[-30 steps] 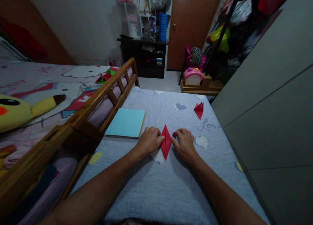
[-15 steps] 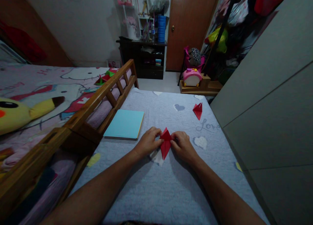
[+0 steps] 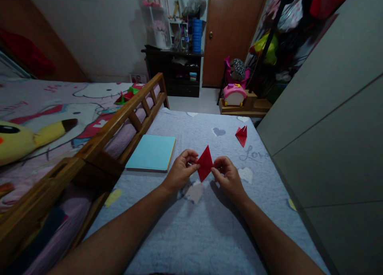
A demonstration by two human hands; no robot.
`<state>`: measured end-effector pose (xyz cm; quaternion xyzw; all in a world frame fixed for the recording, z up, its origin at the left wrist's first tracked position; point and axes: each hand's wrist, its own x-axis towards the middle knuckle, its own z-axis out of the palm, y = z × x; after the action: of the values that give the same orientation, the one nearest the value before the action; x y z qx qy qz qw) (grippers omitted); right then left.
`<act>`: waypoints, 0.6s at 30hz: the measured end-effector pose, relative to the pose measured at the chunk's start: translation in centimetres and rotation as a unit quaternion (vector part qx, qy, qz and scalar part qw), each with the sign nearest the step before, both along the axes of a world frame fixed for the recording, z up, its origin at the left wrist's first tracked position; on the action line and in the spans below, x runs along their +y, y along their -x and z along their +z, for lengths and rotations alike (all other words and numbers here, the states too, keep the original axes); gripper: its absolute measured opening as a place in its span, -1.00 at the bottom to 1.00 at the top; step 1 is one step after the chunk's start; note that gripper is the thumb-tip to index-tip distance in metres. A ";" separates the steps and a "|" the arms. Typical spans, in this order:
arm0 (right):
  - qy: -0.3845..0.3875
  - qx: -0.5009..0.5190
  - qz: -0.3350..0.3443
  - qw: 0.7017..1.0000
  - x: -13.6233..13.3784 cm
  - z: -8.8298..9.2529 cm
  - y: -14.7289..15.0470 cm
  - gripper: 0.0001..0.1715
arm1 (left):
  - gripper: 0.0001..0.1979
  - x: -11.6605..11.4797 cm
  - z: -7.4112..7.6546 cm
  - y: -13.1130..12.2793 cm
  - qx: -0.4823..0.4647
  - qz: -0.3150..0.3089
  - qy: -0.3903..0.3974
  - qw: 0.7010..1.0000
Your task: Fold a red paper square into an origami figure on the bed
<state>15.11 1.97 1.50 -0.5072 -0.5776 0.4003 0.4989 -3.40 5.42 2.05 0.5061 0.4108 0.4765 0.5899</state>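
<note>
A folded red paper piece (image 3: 205, 163), diamond-shaped, is held between my two hands above the blue-grey bedsheet (image 3: 191, 231). My left hand (image 3: 182, 167) pinches its left corner between thumb and fingers. At the opposite corner, my right hand (image 3: 226, 174) grips it with thumb and forefinger. A second folded red paper piece (image 3: 241, 136) lies on the sheet farther off to the right. Left of my hands rests a stack of light-blue square paper (image 3: 152, 152).
A wooden bed rail (image 3: 119, 125) runs along the left, with a yellow plush toy (image 3: 18, 141) on the bed beyond. A pale cabinet (image 3: 329, 119) borders the right side. Toward the back stand a dark shelf unit (image 3: 173, 77) and a pink toy case (image 3: 235, 95).
Both hands have lifted the red paper slightly off the sheet. The upper flap has gone from view, and the paper now shows a flat, wider diamond face.
</note>
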 end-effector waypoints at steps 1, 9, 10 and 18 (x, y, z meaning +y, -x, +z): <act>-0.008 0.006 0.009 1.000 -0.1 0.2 0.0 -0.90 | -0.71 -0.1 0.0 -0.1 -0.005 0.000 0.002 1.000; 0.012 0.098 0.043 0.994 -0.4 0.5 -0.1 -0.91 | -0.80 -0.5 0.2 -0.7 -0.041 -0.012 0.042 0.998; 0.011 0.089 0.039 0.995 -0.4 0.4 -0.1 -0.92 | -0.80 -0.6 0.3 -0.7 -0.049 -0.010 0.046 0.998; -0.051 0.006 0.015 0.999 -0.4 1.0 -0.1 -0.91 | -0.81 -0.7 0.7 -0.8 -0.059 0.011 0.057 0.997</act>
<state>15.24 1.55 2.45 -0.4696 -0.6022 0.3807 0.5214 -2.63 4.76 2.74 0.4381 0.4073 0.4874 0.6361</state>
